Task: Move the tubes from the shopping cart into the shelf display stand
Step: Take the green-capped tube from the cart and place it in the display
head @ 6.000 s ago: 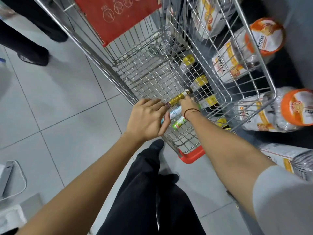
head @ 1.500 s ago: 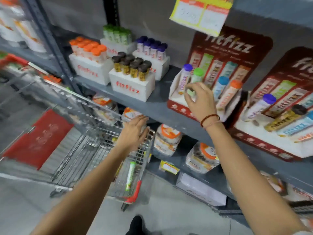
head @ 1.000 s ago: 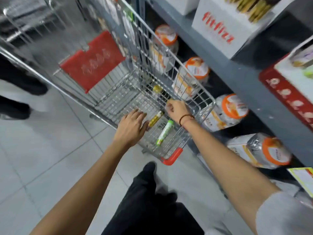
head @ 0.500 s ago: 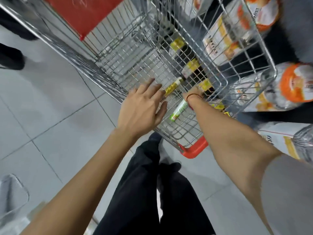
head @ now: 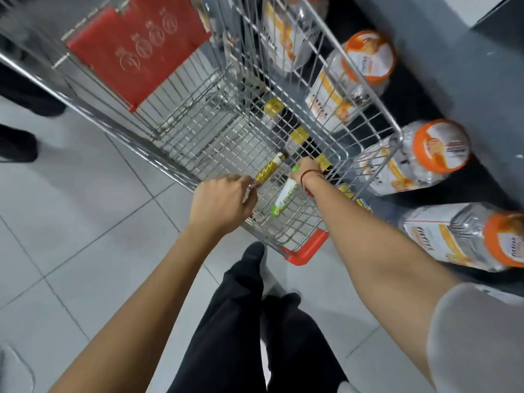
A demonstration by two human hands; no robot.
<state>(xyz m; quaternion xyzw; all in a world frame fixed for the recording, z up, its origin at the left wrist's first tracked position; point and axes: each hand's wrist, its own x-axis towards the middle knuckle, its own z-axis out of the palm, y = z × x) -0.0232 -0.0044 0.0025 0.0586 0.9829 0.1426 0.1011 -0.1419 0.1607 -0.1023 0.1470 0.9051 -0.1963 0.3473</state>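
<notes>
While two tubes lie on the cart (head: 368, 89) floor, the gold tube (head: 268, 170) is pinched at its near end by the left hand (head: 224, 205). The green tube (head: 283, 197), at its four o'clock, is clamped at its cap by the right hand (head: 307, 170). Both are judged light, stiff and slippery; mid-barrel holds are advised.

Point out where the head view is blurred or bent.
Head view: motion blur smears the red seat flap and upper cart; wide-angle bends the cart rim and floor tiles; both hands, left, right, and the green tube stay fairly sharp.
</notes>
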